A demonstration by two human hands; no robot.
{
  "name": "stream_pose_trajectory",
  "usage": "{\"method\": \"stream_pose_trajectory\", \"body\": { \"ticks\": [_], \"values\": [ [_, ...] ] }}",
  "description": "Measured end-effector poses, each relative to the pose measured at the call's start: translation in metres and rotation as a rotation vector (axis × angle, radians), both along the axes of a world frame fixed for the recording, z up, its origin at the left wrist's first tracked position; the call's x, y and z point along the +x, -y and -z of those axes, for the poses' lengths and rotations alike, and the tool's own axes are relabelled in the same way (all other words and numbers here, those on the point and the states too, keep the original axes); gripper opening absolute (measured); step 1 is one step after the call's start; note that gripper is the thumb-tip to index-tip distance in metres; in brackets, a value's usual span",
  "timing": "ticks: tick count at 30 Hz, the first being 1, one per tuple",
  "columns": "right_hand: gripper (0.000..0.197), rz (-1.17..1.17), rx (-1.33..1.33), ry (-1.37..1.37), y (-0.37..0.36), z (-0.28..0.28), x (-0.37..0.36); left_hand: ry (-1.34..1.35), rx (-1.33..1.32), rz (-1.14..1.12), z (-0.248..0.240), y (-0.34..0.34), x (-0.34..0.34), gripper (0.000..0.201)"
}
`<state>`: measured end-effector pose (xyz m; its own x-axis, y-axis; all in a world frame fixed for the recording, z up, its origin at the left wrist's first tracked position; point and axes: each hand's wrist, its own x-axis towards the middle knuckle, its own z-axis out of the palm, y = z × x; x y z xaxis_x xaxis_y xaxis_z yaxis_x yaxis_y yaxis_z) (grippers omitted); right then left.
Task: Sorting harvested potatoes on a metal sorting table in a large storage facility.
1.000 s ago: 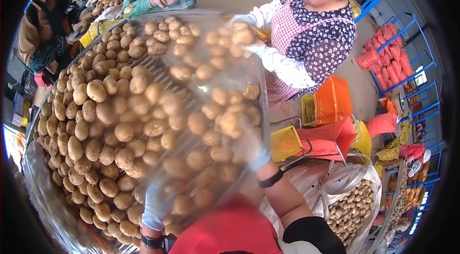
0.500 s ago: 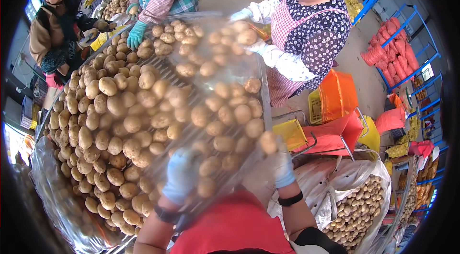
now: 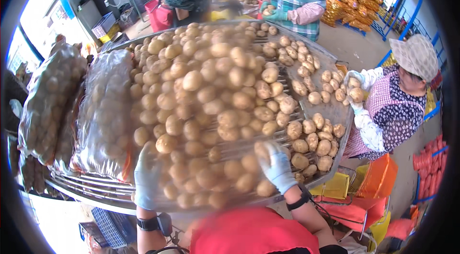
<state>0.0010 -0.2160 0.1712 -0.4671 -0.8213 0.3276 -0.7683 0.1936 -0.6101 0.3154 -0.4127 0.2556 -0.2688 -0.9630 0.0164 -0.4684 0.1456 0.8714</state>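
Brown potatoes [image 3: 213,105] are heaped on a slatted metal sorting table [image 3: 287,86] in front of me. At the heap's near left edge is my left hand [image 3: 146,179] in a pale blue glove. Its fingers point up beside the potatoes and are smeared, so their grip cannot be told. On the near right side my right hand [image 3: 278,167], gloved alike, has its fingers round a single potato [image 3: 262,151]. Several potatoes between my hands are blurred by motion.
Full clear bags of potatoes [image 3: 103,115] lie on the left. Across the table, one person [image 3: 297,5] and another in a hat [image 3: 393,100] handle potatoes. Yellow and orange-red containers [image 3: 376,177] stand at the right. A blue crate [image 3: 113,226] sits low left.
The view has swung left, bringing in the clear bags. My hands are now wider apart, the left at the heap's left edge. The right still has a potato at its fingers.
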Motion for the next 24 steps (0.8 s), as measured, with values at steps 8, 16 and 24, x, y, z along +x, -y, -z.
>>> {"method": "stream_pose_trajectory", "body": {
  "ticks": [8,16,24],
  "values": [
    [0.047,-0.984,0.098,-0.345,0.101,-0.026,0.131,0.046,0.020,-0.151,0.080,-0.005,0.085,0.043],
    [0.037,-0.224,-0.008,-0.341,0.035,0.017,0.008,0.061,-0.177,-0.111,0.055,0.007,0.055,0.037],
    [0.036,0.404,0.428,-0.410,-0.025,0.027,-0.103,0.028,-0.157,-0.172,0.043,0.073,0.020,0.076]
  ]
}}
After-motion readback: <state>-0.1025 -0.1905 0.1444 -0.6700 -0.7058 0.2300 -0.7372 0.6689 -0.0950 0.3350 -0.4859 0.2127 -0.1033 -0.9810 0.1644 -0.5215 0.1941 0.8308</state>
